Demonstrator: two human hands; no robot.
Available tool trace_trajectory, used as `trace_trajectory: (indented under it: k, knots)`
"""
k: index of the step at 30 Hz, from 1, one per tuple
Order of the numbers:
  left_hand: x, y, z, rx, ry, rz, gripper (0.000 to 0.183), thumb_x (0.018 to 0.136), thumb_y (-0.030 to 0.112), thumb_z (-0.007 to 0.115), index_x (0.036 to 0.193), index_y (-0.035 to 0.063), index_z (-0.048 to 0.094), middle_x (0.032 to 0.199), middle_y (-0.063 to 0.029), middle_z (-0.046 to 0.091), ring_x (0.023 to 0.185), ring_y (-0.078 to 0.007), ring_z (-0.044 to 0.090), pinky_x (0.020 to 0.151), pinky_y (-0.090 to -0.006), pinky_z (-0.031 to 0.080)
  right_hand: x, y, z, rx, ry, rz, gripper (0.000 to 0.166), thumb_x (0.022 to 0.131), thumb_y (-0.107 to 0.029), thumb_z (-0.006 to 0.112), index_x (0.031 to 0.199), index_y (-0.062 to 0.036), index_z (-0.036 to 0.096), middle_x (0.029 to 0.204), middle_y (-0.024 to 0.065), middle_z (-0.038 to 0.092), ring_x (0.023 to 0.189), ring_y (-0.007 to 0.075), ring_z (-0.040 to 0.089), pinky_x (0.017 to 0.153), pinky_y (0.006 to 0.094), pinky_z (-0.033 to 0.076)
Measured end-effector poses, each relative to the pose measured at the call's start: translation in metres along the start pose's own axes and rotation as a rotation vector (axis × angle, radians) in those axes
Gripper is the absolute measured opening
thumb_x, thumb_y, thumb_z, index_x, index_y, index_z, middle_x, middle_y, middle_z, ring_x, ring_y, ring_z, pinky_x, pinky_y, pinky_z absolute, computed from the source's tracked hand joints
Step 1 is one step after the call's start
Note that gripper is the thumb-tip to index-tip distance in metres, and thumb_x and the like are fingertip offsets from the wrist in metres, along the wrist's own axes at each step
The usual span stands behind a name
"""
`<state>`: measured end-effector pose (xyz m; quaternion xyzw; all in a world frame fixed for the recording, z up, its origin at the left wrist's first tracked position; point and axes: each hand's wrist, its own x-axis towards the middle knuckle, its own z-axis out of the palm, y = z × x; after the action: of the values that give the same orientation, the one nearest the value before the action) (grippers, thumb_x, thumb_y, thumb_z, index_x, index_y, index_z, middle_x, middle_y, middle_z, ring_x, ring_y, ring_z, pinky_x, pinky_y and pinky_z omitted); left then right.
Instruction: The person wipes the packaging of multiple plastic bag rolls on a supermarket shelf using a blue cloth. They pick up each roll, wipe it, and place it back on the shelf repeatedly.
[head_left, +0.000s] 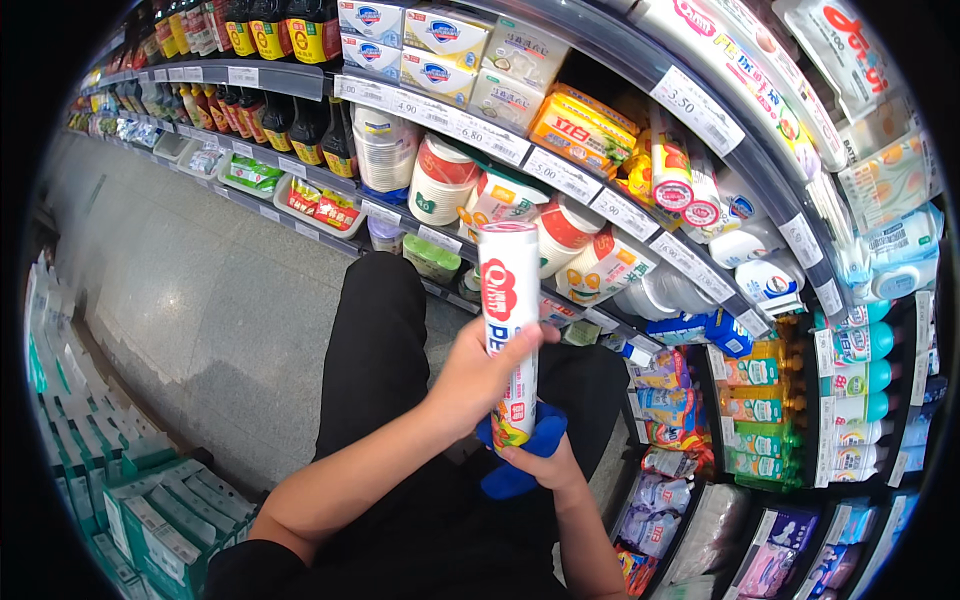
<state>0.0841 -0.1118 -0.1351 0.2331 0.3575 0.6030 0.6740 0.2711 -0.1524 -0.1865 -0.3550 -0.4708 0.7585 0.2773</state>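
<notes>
My left hand (480, 367) is wrapped around the middle of a white cylindrical package (510, 262) with red and blue printing, probably a roll of plastic food bags or film. The package stands nearly upright above my lap, its pinkish-red-rimmed end at the top. At its lower end, my right hand (544, 461) grips a blue cloth (547, 431), which is bunched around the bottom of the package. One fold of the cloth hangs below my fingers. Part of the package is hidden behind my left fingers and the cloth.
Shelves ahead hold soap boxes (442, 34), stacked paper cups (446, 180) and dark sauce bottles (307, 127). Similar white rolls (671, 165) lie on the shelf at right. Bottled cleaners (757, 405) stand lower right. Green-and-white boxes (165, 517) are at lower left, beside the grey floor (202, 300).
</notes>
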Motion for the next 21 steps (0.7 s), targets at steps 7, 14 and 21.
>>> trace_trajectory:
  k: [7,14,21]
  knots:
    - [-0.019,-0.04,-0.004,0.438,-0.051,0.097,0.056,0.09,0.015,0.075,0.134,-0.0012,0.044,0.113,-0.0118,0.064,0.103,-0.0166,0.064,0.088,-0.0333,0.053,-0.007,0.006,-0.003,0.115,0.153,-0.072,0.069,0.077,-0.013,0.083,0.136,-0.0001,0.05,0.126,0.0093,0.063,0.122,0.0195,0.059,0.105,0.0363,0.045]
    - [0.055,0.051,0.032,0.352,-0.155,0.133,0.047,0.099,0.024,0.061,0.136,0.0014,0.044,0.105,-0.0067,0.06,0.094,-0.0119,0.058,0.081,-0.0278,0.049,0.007,0.033,-0.05,0.297,0.286,-0.105,0.056,0.081,-0.032,0.073,0.123,0.0002,0.058,0.094,0.0099,0.065,0.083,0.0194,0.064,0.075,0.0303,0.053]
    - [0.136,0.09,0.067,0.553,-0.188,0.205,0.059,0.088,0.02,0.056,0.141,-0.0011,0.04,0.114,-0.0143,0.058,0.098,-0.0199,0.059,0.084,-0.0318,0.049,0.015,0.038,-0.05,0.265,0.405,-0.105,0.048,0.085,-0.032,0.067,0.122,-0.0021,0.06,0.089,0.0108,0.063,0.082,0.0201,0.063,0.072,0.0328,0.053]
